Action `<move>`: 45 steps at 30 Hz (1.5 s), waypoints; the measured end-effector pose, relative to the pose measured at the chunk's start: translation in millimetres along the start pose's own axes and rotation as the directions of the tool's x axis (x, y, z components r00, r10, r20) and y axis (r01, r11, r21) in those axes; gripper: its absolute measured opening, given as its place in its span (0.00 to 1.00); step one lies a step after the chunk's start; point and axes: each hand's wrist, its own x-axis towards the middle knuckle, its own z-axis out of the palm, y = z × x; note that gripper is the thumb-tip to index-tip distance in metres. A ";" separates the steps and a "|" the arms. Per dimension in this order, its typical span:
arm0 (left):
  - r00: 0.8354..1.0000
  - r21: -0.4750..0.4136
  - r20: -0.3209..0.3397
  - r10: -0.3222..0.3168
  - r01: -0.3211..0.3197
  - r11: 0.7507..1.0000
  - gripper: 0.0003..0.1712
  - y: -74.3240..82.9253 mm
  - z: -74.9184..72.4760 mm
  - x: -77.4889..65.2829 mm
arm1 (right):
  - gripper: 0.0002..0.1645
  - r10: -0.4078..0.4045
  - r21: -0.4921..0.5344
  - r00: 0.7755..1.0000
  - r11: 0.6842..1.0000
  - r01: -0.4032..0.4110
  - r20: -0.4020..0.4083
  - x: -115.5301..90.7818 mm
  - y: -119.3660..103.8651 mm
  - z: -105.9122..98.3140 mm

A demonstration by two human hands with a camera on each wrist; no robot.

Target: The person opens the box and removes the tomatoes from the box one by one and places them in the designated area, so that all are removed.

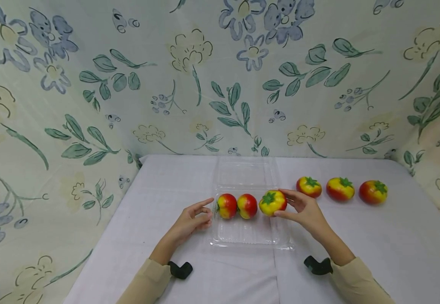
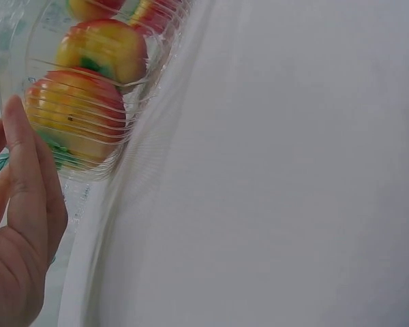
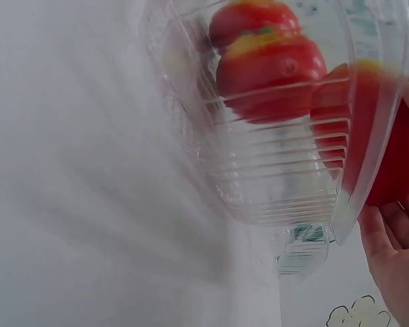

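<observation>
A clear plastic clamshell box [image 1: 243, 234] lies on the table with its lid [image 1: 243, 173] folded back. Two red-and-yellow toy fruits, a left one [image 1: 227, 206] and a right one [image 1: 248, 206], sit side by side in its back part. My right hand [image 1: 303, 209] pinches a third such fruit [image 1: 272, 203] between thumb and fingers at the box's right side, green leaves facing up. In the right wrist view that fruit [image 3: 395, 157] shows partly behind the clear wall. At the box's left edge my left hand [image 1: 191, 217] extends its index finger, holding nothing.
Three more toy fruits stand in a row at the back right: a near one [image 1: 309, 187], a middle one [image 1: 340, 188] and a right one [image 1: 373, 192]. A white cloth [image 1: 357, 249] covers the table. Behind it hangs a floral curtain [image 1: 189, 105].
</observation>
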 end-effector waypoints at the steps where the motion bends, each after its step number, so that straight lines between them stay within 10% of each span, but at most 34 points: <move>1: 1.000 -0.001 0.001 0.000 0.000 1.000 0.33 0.0 0.0 0.1 | 0.41 0.002 0.004 1.000 1.000 -0.002 0.000 -0.3 0.1 -0.5; 45: 1.000 -0.018 0.003 -0.004 0.004 1.000 0.33 1.4 0.7 -0.6 | 0.42 0.044 0.052 0.998 0.998 -0.042 -0.045 -13.3 4.8 -22.3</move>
